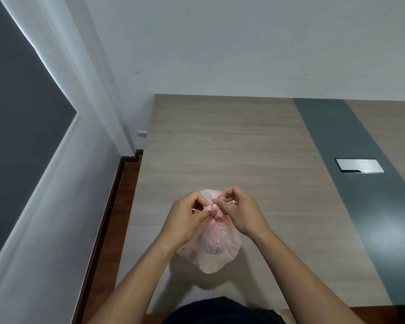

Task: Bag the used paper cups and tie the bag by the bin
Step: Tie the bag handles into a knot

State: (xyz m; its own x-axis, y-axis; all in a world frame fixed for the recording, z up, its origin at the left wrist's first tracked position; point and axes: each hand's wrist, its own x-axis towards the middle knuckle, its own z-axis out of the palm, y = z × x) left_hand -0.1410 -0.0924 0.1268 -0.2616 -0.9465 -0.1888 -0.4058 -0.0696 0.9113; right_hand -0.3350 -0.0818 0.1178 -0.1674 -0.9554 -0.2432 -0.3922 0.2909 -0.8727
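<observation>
Beyond the dark clothing (220,309) nearest the camera, the desk (243,141) carries the pink bag (216,249), which stands between both wrists. Bagging looks done, with dim shapes inside. The left hand (185,218) and right hand (241,211) each pinch a tail, fingers (222,195) curled at the knot (214,208). Tightening is left, and no bin shows.

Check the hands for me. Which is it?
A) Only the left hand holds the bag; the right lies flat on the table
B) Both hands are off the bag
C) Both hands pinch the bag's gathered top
C: the left hand and the right hand each pinch an end of the pink bag at its twisted top.
</observation>
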